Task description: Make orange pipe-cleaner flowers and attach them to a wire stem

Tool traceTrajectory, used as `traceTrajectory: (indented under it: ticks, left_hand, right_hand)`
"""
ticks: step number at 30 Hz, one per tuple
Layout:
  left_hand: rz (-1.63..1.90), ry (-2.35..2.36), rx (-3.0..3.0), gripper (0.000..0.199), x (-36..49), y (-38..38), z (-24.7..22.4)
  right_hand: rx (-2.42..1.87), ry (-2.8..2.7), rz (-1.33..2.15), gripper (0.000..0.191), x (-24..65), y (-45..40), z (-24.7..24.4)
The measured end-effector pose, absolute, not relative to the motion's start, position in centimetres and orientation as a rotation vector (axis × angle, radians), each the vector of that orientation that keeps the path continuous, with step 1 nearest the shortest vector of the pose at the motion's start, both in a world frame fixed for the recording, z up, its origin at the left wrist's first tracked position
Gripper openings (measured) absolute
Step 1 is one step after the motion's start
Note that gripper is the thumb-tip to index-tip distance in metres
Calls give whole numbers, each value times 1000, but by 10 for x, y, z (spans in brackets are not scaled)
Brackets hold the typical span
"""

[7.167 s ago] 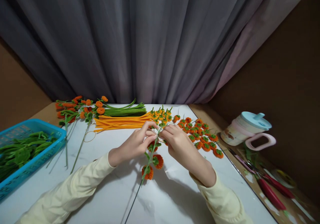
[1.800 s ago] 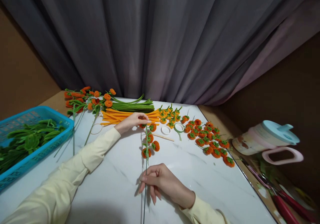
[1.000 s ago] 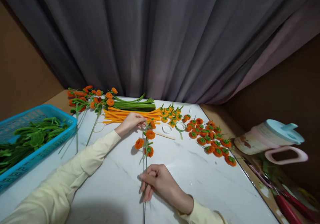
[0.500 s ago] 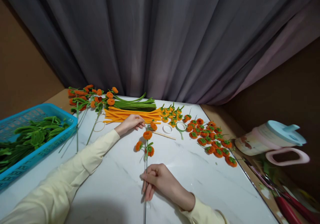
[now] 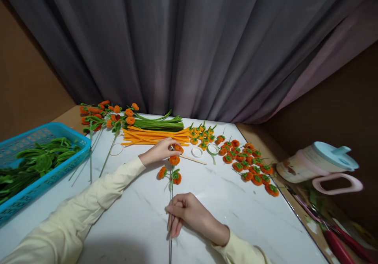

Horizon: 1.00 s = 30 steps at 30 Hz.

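An orange flower stem [image 5: 171, 195] with several orange blooms [image 5: 174, 160] stands over the white table. My right hand [image 5: 189, 215] pinches its thin stem below the blooms. My left hand [image 5: 163, 151] is at the topmost bloom [image 5: 178, 149], its thumb and fingers closed round the bloom's left side. A small green leaf [image 5: 176, 173] shows beside the lower blooms.
Orange strips [image 5: 153, 136] and green strips [image 5: 162, 124] lie behind my left hand. Tape rolls [image 5: 213, 150], a thin stick [image 5: 193, 160] and loose orange flower heads [image 5: 246, 161] lie right. A blue basket [image 5: 56, 173] is left; a cup [image 5: 315, 161] and red-handled pliers [image 5: 339, 246] are right.
My left hand has moved right from above the orange strips to the top bloom, and its fingers have closed on it. My right hand has stayed on the stem.
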State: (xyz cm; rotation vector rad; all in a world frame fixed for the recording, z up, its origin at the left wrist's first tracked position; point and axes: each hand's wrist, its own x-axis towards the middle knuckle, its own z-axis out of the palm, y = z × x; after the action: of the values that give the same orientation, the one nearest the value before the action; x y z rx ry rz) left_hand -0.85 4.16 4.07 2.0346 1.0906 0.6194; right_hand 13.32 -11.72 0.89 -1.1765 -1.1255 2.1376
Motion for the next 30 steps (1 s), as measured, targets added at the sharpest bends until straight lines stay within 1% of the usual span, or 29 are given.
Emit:
traceTrajectory:
  ticks: [5,9,13,18,24,30]
  left_hand:
    - [609,1147,1917,24,-18,40,47]
    - [565,1152,1825,27,-28,39,52]
    - [551,1135,1757,21,-33,40,55]
    - [544,1114,1620,32,-33,43,49]
    - [528,1030,1591,21,-37,51,38]
    - [471,989,1631,19,-41,54,32]
  right_hand:
    - [-1148,-1145,2148,52,135,-117,6]
    - [-1146,-1141,2158,51,136,-116,7]
    - [-1155,-1133,2162,52,136,-116,9]
    - [-1130,-1117,2181,52,137,-115,11]
    - [-1116,-1106,2203,52,137,-114,13]
    - [-1103,-1130,2209,50,138,-114,12]
